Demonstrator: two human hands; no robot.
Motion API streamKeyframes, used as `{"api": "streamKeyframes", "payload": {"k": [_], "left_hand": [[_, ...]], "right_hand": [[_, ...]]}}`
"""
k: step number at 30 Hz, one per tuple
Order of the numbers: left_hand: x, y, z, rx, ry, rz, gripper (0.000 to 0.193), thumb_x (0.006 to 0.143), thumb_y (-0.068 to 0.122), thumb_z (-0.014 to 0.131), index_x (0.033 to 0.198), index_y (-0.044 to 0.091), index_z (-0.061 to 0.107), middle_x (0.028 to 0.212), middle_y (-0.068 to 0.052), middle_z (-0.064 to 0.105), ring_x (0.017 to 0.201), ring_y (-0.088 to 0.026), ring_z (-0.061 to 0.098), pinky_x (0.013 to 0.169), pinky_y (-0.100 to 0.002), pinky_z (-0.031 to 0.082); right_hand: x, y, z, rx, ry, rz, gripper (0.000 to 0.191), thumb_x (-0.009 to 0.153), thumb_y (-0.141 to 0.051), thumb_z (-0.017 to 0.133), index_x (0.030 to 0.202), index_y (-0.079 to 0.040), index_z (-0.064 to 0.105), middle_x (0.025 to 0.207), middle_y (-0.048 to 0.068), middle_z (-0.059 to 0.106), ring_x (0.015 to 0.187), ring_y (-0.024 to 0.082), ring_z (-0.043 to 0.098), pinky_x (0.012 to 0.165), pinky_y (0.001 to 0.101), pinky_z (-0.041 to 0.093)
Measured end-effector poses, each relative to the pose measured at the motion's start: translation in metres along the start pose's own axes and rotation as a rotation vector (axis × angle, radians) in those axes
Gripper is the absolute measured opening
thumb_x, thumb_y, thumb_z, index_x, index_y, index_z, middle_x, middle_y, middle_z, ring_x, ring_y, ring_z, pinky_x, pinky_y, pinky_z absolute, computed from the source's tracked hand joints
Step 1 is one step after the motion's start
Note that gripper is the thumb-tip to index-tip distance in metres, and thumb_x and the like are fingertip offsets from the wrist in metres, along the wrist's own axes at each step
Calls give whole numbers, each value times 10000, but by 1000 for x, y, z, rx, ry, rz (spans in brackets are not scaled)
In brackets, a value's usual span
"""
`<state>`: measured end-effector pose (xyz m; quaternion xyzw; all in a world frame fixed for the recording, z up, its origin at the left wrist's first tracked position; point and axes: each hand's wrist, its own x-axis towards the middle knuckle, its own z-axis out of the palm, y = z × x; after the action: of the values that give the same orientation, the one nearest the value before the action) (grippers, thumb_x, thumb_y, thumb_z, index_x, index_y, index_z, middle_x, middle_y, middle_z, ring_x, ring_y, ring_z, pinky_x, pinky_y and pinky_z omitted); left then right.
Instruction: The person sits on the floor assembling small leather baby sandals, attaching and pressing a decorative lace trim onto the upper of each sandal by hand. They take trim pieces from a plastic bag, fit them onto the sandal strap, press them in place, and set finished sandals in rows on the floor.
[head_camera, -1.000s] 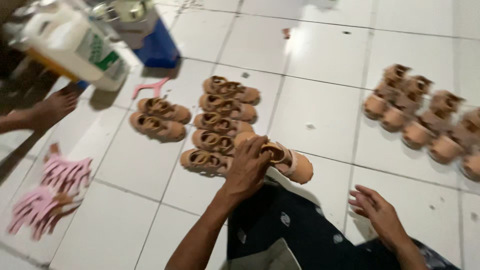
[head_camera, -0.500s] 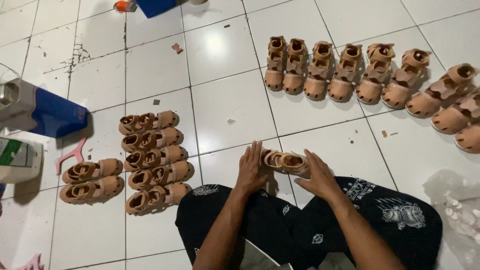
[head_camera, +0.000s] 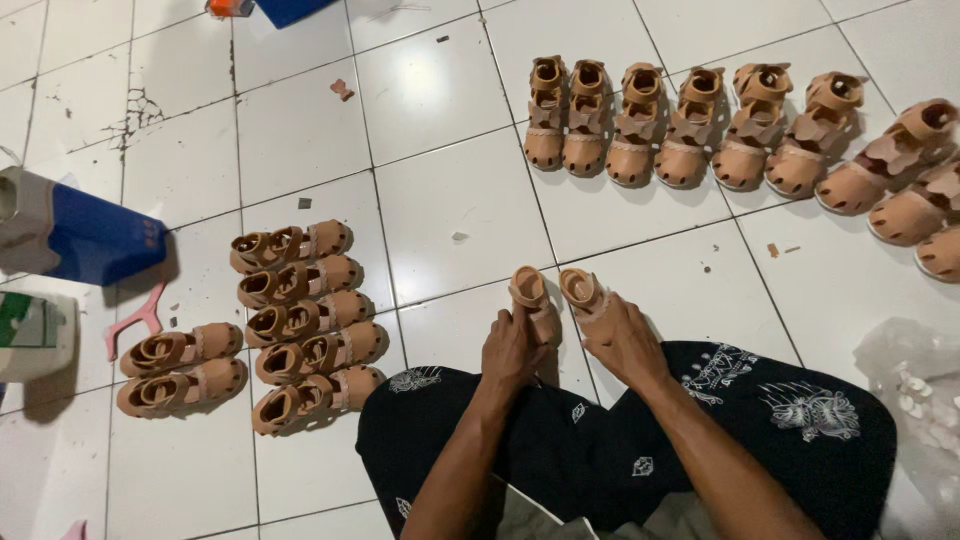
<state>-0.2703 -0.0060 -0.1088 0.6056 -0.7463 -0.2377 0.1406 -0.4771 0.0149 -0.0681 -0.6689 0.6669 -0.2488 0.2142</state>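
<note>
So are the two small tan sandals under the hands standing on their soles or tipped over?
On their soles: both small tan sandals rest flat on the white tiled floor, openings up, left hand and right hand on them.

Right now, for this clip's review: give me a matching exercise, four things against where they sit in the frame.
Things:
1. pair of sandals under the hands
2. long row of sandals
3. blue and white carton
4. clear plastic bag

Places:
A. left edge
B. top right
C. centre, before the knees
D. lower right edge

Pairs: 1-C, 2-B, 3-A, 4-D
</note>
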Motion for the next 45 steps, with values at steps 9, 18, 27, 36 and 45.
{"api": "streamKeyframes", "payload": {"k": [9,18,27,36,45], "left_hand": [[-14,11,-5,44,-8,-175,830,722,241,859,1433,160,438,1143,-183,603,1055,-403,609,825,-525,550],[-25,11,3,83,-20,-10,1004,687,226,856,1547,115,350,1126,-201,673,1081,-408,584,971,-534,483],[-19,20,33,104,185,-40,1011,552,266,898,1482,128,527,1031,-203,708,958,-399,686,896,-506,579],[-16,50,34,160,197,73,1032,579,296,900,1494,43,497,1011,-263,695,897,-451,687,828,-551,570],[-17,50,29,229,59,-76,1069,577,308,910,1482,62,399,1129,-249,694,1062,-441,651,961,-539,534]], "right_hand": [[-16,8,0,86,7,21,820,792,-470,841,1360,3,485,1289,236,544,1192,426,534,975,514,461],[-84,14,-87,342,319,27,395,979,-232,676,1319,-36,627,1339,166,651,1244,328,623,1032,427,516],[-221,273,-217,124,897,688,231,911,-204,742,1055,-24,728,948,127,768,850,231,748,772,359,582],[-231,332,-215,-105,644,985,350,846,-372,772,853,-22,760,877,185,747,858,374,720,792,470,562],[-238,333,-218,5,782,960,320,936,-338,713,926,-20,678,866,184,730,792,340,703,753,451,553]]}}
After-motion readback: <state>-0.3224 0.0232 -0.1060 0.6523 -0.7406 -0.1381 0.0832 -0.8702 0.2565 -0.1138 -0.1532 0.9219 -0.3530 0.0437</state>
